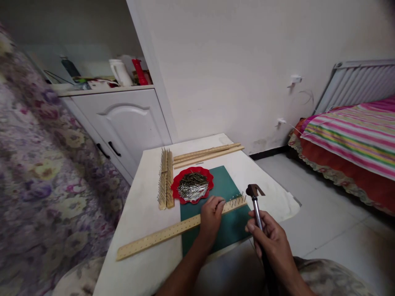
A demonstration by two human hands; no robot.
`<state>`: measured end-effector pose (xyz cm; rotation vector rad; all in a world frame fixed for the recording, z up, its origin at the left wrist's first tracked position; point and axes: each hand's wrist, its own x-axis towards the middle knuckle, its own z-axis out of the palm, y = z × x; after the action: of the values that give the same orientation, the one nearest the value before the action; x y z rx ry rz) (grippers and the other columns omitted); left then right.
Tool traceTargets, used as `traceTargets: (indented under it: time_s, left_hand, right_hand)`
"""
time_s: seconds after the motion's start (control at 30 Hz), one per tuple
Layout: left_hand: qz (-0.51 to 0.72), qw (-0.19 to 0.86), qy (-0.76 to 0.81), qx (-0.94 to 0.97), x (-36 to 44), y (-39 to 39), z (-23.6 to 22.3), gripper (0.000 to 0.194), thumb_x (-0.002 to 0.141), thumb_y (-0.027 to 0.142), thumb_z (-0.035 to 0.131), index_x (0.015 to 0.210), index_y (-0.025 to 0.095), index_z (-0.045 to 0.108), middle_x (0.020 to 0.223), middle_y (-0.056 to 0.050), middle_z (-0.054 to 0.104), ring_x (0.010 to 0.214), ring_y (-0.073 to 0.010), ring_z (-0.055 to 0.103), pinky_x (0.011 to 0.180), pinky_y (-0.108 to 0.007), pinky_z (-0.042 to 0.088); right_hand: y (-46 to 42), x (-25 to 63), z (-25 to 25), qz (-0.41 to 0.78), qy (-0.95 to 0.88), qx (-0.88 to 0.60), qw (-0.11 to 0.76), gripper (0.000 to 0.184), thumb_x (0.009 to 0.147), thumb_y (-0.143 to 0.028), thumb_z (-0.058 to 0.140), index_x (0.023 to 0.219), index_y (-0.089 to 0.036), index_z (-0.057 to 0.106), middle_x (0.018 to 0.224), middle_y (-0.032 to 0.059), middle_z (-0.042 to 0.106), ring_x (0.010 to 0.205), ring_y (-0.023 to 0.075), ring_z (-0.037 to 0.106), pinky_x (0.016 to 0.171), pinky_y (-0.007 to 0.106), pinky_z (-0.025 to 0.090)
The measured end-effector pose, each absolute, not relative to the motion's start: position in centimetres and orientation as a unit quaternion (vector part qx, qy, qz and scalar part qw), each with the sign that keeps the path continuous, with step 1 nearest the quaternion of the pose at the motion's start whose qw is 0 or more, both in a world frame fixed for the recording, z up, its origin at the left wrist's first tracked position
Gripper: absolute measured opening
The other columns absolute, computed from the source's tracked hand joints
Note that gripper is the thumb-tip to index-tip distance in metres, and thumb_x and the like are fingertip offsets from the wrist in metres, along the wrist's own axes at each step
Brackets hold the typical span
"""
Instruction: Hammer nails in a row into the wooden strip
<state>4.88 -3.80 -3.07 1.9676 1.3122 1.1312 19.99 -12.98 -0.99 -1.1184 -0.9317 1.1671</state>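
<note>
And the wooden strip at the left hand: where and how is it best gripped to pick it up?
Probably by the bare stretch of the wooden strip left of the left hand, coming from above and pinching its two long edges: it's narrow, lies flat and shows only holes there, while nails stick up near the other end.

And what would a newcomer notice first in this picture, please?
Probably the red dish full of loose nails, partly on the green mat. Next, the hammer, held head-up in the right hand, and the wooden strip under the left hand, with standing nails at its right end.
</note>
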Motion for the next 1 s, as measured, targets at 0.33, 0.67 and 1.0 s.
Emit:
traceTargets:
  time_s: [0.33,0.67,1.0]
  left_hand:
    - [0.367,0.191,0.5,0.761,5.2,-3.4,-4.2,0.024,0.087,0.026,0.04,0.079,0.018,0.061,0.076,-0.002,0.058,0.074,-0.014,0.053,0.069,-0.024,0.039]
    - [0.343,0.168,0.511,0.77,5.6,-3.4,-4.2,0.021,0.086,0.027,0.043,0.081,0.02,0.063,0.078,-0.001,0.059,0.075,-0.0137,0.055,0.069,-0.023,0.039]
    - [0.339,0.163,0.537,0.755,5.8,-3.2,-4.6,0.018,0.082,0.024,0.046,0.073,0.018,0.061,0.072,0.0,0.056,0.065,-0.0116,0.051,0.058,-0.022,0.032]
  right_hand:
    - [-13.1,19.8,-0.5,0.51,-0.398,-0.489,0.585,0.029,0.076,-0.038,0.063,0.096,-0.021,0.052,0.067,-0.0051,0.058,0.029,0.0017,0.036,0.028,0.016,0.025]
    - [-13.2,19.9,-0.2,0.551,-0.407,-0.467,0.56,0.028,0.079,-0.038,0.06,0.097,-0.02,0.05,0.06,-0.0055,0.059,0.028,0.0018,0.034,0.03,0.015,0.023]
    - [-12.3,18.5,-0.7,0.613,-0.433,-0.421,0.509,0.027,0.082,-0.04,0.055,0.097,-0.018,0.051,0.057,-0.0057,0.06,0.026,0.0016,0.035,0.03,0.014,0.019]
